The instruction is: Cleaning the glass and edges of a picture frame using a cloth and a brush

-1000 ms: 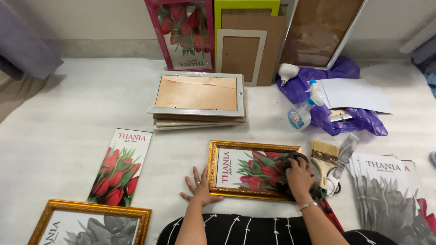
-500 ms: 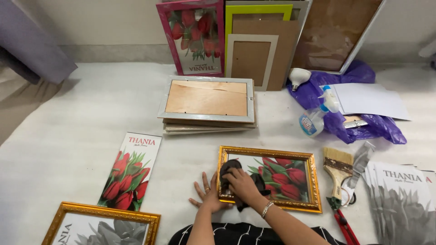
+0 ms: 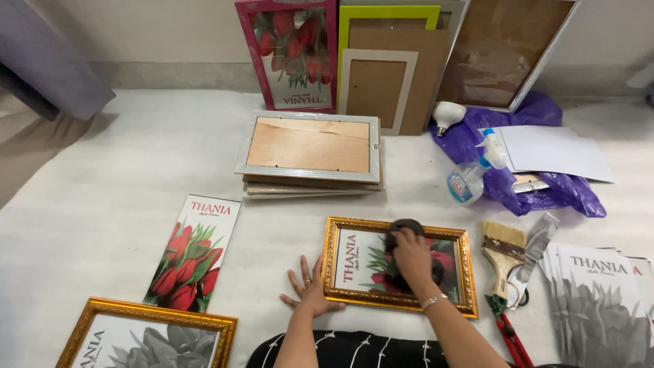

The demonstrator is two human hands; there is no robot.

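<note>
We wipe the glass of a gold frame on the white padded floor covering

The gold frame (image 3: 398, 266) lies flat just in front of us, its ornate moulded border around smooth glass over a red tulip print; our right hand (image 3: 413, 260) presses a dark, soft cloth (image 3: 402, 228) onto the glass, its grip closed over the wad, while our left hand (image 3: 308, 287) lies flat and spread, holding nothing, fingertips against the frame's left edge. We judge that hard pressure could make the frame slide on the covering (image 3: 122, 177), since only that flat palm braces it, and the glass might smear or crack. To the right lie a bristle brush (image 3: 504, 253) and red-handled pliers (image 3: 511, 337); beyond, a plastic spray bottle (image 3: 466, 178) on crumpled purple plastic (image 3: 545, 187), and a stack of face-down frames (image 3: 310, 153) with wooden backing.
</note>
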